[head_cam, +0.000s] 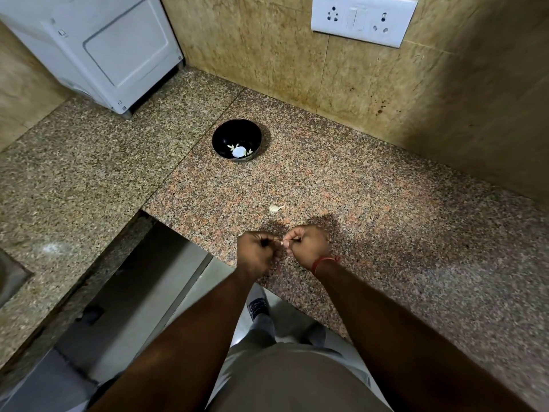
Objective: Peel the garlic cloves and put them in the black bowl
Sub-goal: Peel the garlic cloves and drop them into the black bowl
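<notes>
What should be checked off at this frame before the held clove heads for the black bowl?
1. Clove pinched between left hand and right hand: ok.
2. Skin fully off that clove: cannot tell, fingers hide it.
3. Black bowl upright, mouth open on the counter: ok.
4. Straight line from hands to bowl free of obstacles: ok; the loose clove lies slightly to the right of it.
5. All cloves peeled: not ok, the loose clove has not been picked up.
</notes>
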